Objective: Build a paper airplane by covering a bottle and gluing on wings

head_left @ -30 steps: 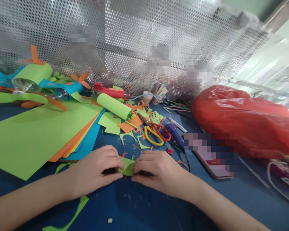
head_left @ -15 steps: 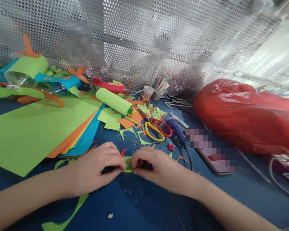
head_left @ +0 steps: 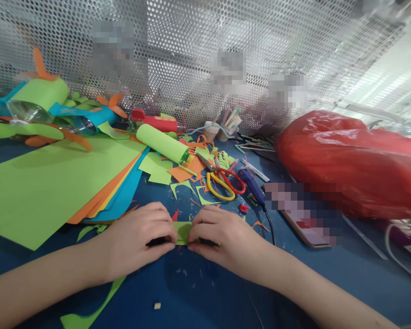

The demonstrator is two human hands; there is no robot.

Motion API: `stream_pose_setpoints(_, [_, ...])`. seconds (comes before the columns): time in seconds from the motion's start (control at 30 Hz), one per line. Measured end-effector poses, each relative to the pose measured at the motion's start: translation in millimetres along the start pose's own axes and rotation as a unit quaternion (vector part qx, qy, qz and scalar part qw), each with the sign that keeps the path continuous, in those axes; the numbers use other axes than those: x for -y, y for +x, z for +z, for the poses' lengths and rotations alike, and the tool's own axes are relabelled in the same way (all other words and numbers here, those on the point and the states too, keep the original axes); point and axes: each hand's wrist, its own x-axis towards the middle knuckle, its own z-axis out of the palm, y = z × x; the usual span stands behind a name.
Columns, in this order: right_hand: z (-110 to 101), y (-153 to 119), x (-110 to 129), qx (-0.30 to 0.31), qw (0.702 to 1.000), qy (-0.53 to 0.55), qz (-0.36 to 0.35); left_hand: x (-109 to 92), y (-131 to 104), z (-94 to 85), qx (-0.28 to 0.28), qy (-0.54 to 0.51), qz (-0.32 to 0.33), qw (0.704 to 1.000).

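A small piece of light green paper (head_left: pixel 182 233) spans the gap between my hands, low over the blue table. My left hand (head_left: pixel 142 240) pinches its left end between thumb and fingers. At the other end, my right hand (head_left: pixel 222 240) is closed on it in the same way. The fingers cover both ends, so the paper's full length is hidden. Just beyond lie scissors (head_left: pixel 222 183) with one red and one yellow handle. A blue glue gun (head_left: pixel 252 186) rests to their right, and a bottle wrapped in green paper (head_left: pixel 162 142) lies behind.
Coloured paper sheets (head_left: pixel 71 178) are stacked at left, below paper-covered bottle models (head_left: pixel 89 114). Paper scraps (head_left: pixel 157 168) litter the middle. A phone (head_left: pixel 304 224) and a large red plastic bag (head_left: pixel 356 164) occupy the right. Cups of pens (head_left: pixel 226 130) stand against the perforated metal wall (head_left: pixel 192 55).
My right hand's fingers have drawn closer together on the green paper, and the gap between the two hands is slightly wider. My left hand has barely moved.
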Motion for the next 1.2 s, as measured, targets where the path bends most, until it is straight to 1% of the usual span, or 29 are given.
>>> stream_pose_setpoints(0.13, [2.4, -1.1, 2.1, -0.012, 0.999, -0.047, -0.015, -4.0, -0.5, -1.5, 0.008, 0.049, 0.034, 0.998])
stream_pose_setpoints(0.2, [3.8, -0.8, 4.0, -0.017, 0.997, -0.067, -0.017, -5.4, -1.1, -1.0, 0.014, 0.065, 0.040, 0.997])
stream_pose_setpoints(0.37, [4.3, 2.0, 8.3, -0.030, 0.997, -0.071, -0.016, -5.1, -1.0, 1.8, 0.013, 0.040, 0.013, 0.999])
stream_pose_setpoints(0.5, [3.1, 1.4, 7.6, -0.009, 0.999, -0.044, -0.002, -4.0, 0.2, 0.5, 0.029, 0.009, -0.027, 0.999])
stream_pose_setpoints(0.63, [3.6, -0.8, 4.9, 0.007, 0.999, -0.012, 0.031, -5.1, 0.7, -1.1, 0.045, 0.003, -0.055, 0.997])
stream_pose_setpoints(0.93, [0.6, 3.1, 5.1, 0.042, 0.990, 0.068, 0.120, -7.6, 1.1, -1.0, 0.045, -0.004, -0.045, 0.998])
stream_pose_setpoints(1.1, [0.9, 3.1, 2.5, 0.042, 0.982, 0.095, 0.158, -6.6, 1.7, 0.2, 0.035, 0.007, -0.044, 0.998])
stream_pose_setpoints(1.2, [1.3, 2.8, 2.6, 0.033, 0.975, 0.130, 0.178, -5.2, 1.5, 2.5, 0.023, -0.008, -0.050, 0.998])
